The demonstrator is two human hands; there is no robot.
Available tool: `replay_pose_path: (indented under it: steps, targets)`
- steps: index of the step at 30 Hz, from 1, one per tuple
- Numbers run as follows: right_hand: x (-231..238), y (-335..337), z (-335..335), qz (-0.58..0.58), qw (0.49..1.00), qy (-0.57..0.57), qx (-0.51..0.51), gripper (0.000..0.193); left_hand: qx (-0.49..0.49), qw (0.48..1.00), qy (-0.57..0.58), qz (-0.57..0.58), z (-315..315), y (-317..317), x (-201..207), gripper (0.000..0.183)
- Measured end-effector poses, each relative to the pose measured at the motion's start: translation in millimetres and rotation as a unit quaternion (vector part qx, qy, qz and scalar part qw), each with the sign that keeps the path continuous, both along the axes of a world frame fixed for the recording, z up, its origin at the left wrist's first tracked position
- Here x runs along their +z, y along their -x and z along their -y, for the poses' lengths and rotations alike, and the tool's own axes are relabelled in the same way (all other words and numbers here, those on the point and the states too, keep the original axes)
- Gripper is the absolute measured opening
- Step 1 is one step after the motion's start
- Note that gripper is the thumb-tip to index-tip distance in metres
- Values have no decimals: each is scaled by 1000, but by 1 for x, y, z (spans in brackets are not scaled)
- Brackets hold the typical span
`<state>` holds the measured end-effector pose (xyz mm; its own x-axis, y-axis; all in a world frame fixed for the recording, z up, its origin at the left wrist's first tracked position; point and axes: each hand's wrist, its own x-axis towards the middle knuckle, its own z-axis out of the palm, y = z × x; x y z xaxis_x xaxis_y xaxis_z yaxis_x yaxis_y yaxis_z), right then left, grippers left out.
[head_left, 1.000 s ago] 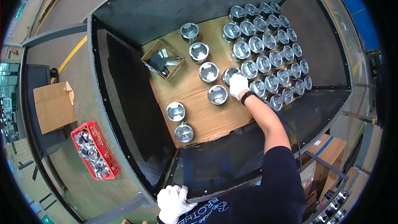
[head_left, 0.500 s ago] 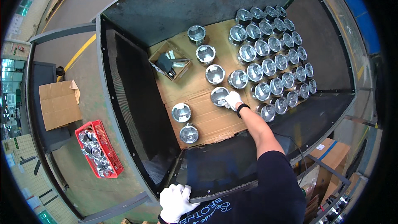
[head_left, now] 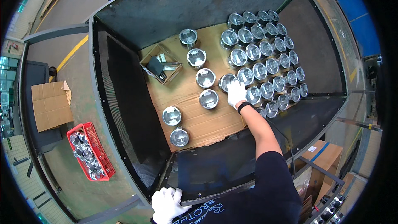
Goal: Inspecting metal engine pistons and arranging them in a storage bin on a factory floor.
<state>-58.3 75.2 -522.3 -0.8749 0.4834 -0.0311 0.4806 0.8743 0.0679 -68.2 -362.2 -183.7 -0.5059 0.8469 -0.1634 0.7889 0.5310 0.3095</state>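
My right hand (head_left: 236,93), in a white glove, reaches into a large dark metal bin and closes its fingers on the near right edge of a silver engine piston (head_left: 226,81). The fingertips partly cover that piston's top. Just left of it stand two more pistons, one nearer (head_left: 208,99) and one farther (head_left: 205,78). My left hand (head_left: 168,203), gloved too, is wrapped over the near rim of the bin (head_left: 207,199). Cardboard (head_left: 199,128) lines the bin floor beneath the pistons.
Tight rows of pistons (head_left: 260,71) fill the right side. A small open cardboard box (head_left: 172,74) with dark and pale pieces sits at the left. Outside, a red basket (head_left: 98,151) of metal parts stands on the floor near flattened cardboard (head_left: 52,105). A cable (head_left: 286,141) hangs over the near wall.
My right hand has gone from one piston to the one beyond it on the right. The whole view has shifted slightly. My left hand stays on the rim.
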Motion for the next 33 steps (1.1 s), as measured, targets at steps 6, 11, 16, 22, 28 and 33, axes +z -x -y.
replay_pose_path:
  steps: [6,11,16,22,28,33]
  targets:
    - [-41,14,-13,136,982,-54,122,23,13,1000,3,-19,3,-2,4,47]
    - [-35,-22,10,-14,995,40,93,31,7,998,51,28,10,-4,0,49]
    - [114,-18,46,313,925,41,212,31,13,999,45,19,7,-6,-2,46]
    - [218,-36,65,346,908,109,212,29,0,996,-73,-54,4,-12,-14,41]
    - [403,-61,125,63,942,185,272,34,21,993,-91,68,19,-21,18,45]
    - [506,-126,180,-127,904,350,209,39,-5,973,-221,61,28,-25,29,66]
